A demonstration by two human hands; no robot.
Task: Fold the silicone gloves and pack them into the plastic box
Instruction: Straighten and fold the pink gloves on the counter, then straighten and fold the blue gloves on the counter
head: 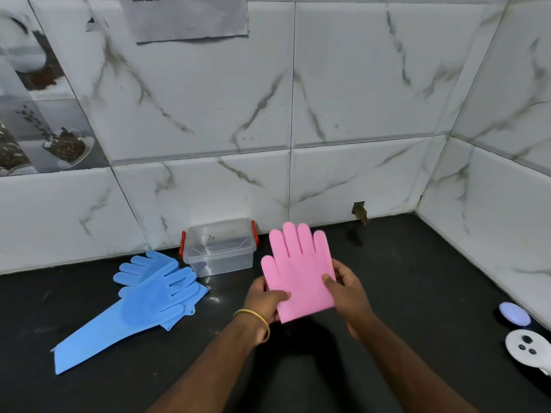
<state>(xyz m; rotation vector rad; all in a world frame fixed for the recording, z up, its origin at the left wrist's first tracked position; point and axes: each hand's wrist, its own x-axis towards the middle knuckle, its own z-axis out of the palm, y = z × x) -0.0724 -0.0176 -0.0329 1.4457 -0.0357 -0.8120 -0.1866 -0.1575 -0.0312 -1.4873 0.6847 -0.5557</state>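
Black counter (387,293) carries everything here. Two blue gloves (149,296) lie flat on it, one over the other, just left of the clear plastic box (219,248) by the wall. The pink glove (298,272) is held above the counter, the left hand (264,302) and right hand (347,289) pinching its lower edges.

The black counter (402,278) carries a clear plastic box (220,248) with red latches at its back edge against the tiled wall, two blue silicone gloves (149,296) overlapping just left of the box, and a lilac object (515,313) and a white device (529,347) at its right edge.
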